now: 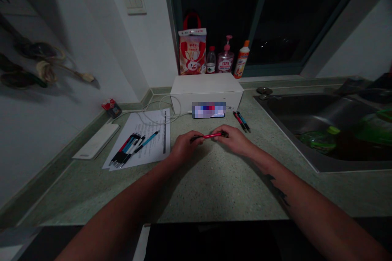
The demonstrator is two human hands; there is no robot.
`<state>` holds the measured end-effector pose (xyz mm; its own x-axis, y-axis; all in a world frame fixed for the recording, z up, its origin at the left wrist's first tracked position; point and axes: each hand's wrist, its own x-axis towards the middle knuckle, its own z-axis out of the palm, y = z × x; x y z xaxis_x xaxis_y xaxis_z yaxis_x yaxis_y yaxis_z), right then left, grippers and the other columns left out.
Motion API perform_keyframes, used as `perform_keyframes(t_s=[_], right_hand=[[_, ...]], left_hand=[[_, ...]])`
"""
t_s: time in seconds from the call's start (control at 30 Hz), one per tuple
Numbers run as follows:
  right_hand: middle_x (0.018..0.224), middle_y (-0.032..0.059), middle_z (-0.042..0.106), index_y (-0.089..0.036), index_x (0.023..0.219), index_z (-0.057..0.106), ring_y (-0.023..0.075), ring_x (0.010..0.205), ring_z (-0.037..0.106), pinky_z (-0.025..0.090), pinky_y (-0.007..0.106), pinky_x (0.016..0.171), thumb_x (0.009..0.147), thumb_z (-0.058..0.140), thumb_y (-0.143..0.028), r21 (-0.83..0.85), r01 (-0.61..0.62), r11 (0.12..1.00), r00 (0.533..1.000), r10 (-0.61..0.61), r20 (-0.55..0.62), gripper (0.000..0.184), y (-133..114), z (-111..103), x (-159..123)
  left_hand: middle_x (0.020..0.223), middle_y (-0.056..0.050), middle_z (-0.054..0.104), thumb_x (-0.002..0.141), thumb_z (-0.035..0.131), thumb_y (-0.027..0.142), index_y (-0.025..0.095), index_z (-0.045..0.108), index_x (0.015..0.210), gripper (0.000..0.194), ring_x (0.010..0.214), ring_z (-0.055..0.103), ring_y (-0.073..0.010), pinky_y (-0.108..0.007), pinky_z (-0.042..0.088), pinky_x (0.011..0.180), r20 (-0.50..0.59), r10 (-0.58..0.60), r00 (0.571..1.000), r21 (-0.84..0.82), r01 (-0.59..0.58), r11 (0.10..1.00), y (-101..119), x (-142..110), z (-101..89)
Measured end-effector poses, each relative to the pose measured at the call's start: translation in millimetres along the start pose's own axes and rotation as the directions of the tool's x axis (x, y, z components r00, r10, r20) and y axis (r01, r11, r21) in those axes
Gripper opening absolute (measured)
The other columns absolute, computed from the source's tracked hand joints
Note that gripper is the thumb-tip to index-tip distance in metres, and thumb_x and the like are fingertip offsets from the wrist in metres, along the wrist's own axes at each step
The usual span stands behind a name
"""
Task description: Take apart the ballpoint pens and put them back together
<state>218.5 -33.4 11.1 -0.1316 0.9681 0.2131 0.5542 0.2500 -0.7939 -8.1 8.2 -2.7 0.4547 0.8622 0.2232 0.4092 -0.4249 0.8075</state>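
Observation:
A red pen with dark ends is held level over the counter between both hands. My left hand is closed on its left end, and my right hand pinches the right end. Just beyond them a phone with a lit, partly blurred screen leans against a white box. To the right of the phone lie two pens, one red and one blue. On printed sheets at the left rests a group of several pens, with a blue pen beside it.
A sink with a green-tinted bottle in it is at the right. White cable loops across the papers. A white flat box lies along the left wall. Behind the large box stand a red bag, a pump bottle and other bottles.

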Motion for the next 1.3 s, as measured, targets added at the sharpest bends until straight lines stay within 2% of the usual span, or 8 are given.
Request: perform_keyframes(t_s=[0.2, 0.37, 0.53, 0.7, 0.87, 1.03, 1.2, 1.3], right_hand=[[0.075, 0.0038, 0.07, -0.021, 0.085, 0.073, 0.0193, 0.072, 0.063, 0.047, 0.033, 0.072, 0.097, 0.051, -0.04, -0.051, -0.051, 0.997, 0.994, 0.056, 0.097, 0.031, 1.7, 2.5, 0.1], [0.096, 0.0064, 0.073, -0.021, 0.097, 0.072, 0.0209, 0.088, 0.066, 0.049, 0.033, 0.079, 0.084, 0.07, -0.036, 0.016, 0.031, 0.999, 0.999, -0.031, -0.007, 0.019, 5.6, 5.4, -0.3], [0.078, 0.0042, 0.071, -0.021, 0.09, 0.074, 0.0192, 0.073, 0.065, 0.049, 0.034, 0.074, 0.097, 0.051, -0.039, -0.035, -0.028, 0.999, 0.995, 0.031, 0.092, 0.03, 5.2, 6.3, -1.7], [0.097, 0.0066, 0.073, -0.021, 0.097, 0.073, 0.0212, 0.09, 0.067, 0.049, 0.033, 0.082, 0.086, 0.068, -0.034, -0.027, 0.038, 0.999, 0.999, -0.038, 0.001, 0.017, 2.5, 5.8, -1.4], [0.083, 0.0044, 0.072, -0.022, 0.092, 0.074, 0.0203, 0.08, 0.066, 0.049, 0.034, 0.077, 0.097, 0.052, -0.034, -0.044, 0.024, 0.999, 0.993, -0.019, 0.114, 0.026, 1.6, 5.7, -2.1], [0.097, 0.0069, 0.073, -0.022, 0.099, 0.074, 0.0207, 0.089, 0.066, 0.049, 0.034, 0.081, 0.088, 0.068, -0.029, -0.078, 0.074, 0.994, 0.997, -0.073, 0.01, 0.015, 2.2, 8.1, -1.5], [0.086, 0.0051, 0.073, -0.023, 0.091, 0.075, 0.0199, 0.083, 0.066, 0.049, 0.035, 0.079, 0.098, 0.053, -0.032, -0.085, 0.037, 0.996, 0.995, -0.029, 0.097, 0.025, 1.0, 7.3, -1.0], [0.088, 0.0054, 0.07, -0.023, 0.088, 0.075, 0.02, 0.084, 0.065, 0.049, 0.035, 0.079, 0.093, 0.062, -0.03, -0.121, 0.071, 0.99, 0.997, -0.067, 0.037, 0.016, -0.2, 5.1, -0.6]], left_hand=[[0.094, -0.004, 0.078, 0.088, 0.069, 0.023, 0.021, 0.075, 0.097, 0.011, 0.085, 0.071, -0.0184, -0.03, 0.055, 0.083, 0.009, 0.01, 1.0, 0.018, -0.01, 1.0, 5.7, -0.9, 0.7], [0.091, -0.003, 0.078, 0.089, 0.067, 0.024, 0.022, 0.075, 0.098, 0.012, 0.083, 0.071, -0.0183, -0.03, 0.054, 0.081, 0.005, 0.007, 1.0, 0.019, -0.007, 1.0, 3.7, -1.5, 1.2], [0.092, -0.003, 0.077, 0.087, 0.069, 0.021, 0.021, 0.075, 0.096, 0.01, 0.083, 0.071, -0.0172, -0.028, 0.054, 0.079, -0.009, 0.032, 0.999, 0.02, -0.031, 0.999, 3.4, -1.4, 1.1], [0.091, -0.003, 0.077, 0.087, 0.068, 0.021, 0.02, 0.074, 0.095, 0.01, 0.081, 0.071, -0.0172, -0.028, 0.055, 0.079, -0.012, 0.039, 0.999, 0.015, -0.039, 0.999, 5.1, -2.1, 0.3], [0.091, -0.003, 0.077, 0.087, 0.07, 0.021, 0.02, 0.074, 0.094, 0.008, 0.081, 0.071, -0.0174, -0.029, 0.055, 0.078, -0.009, 0.056, 0.998, 0.022, -0.056, 0.998, 4.0, -1.7, 1.1], [0.092, -0.003, 0.077, 0.088, 0.069, 0.022, 0.021, 0.074, 0.096, 0.01, 0.084, 0.071, -0.0175, -0.029, 0.055, 0.079, 0.004, 0.072, 0.997, 0.01, -0.072, 0.997, -0.8, -1.0, 3.3], [0.093, -0.002, 0.077, 0.089, 0.067, 0.022, 0.021, 0.073, 0.097, 0.01, 0.083, 0.07, -0.017, -0.029, 0.054, 0.08, 0.003, 0.088, 0.996, 0.003, -0.088, 0.996, -1.7, -1.4, 3.3], [0.093, -0.002, 0.077, 0.089, 0.067, 0.021, 0.021, 0.073, 0.096, 0.009, 0.082, 0.07, -0.017, -0.03, 0.055, 0.081, 0.013, 0.082, 0.997, 0.009, -0.082, 0.997, -0.1, -1.3, 2.9]])
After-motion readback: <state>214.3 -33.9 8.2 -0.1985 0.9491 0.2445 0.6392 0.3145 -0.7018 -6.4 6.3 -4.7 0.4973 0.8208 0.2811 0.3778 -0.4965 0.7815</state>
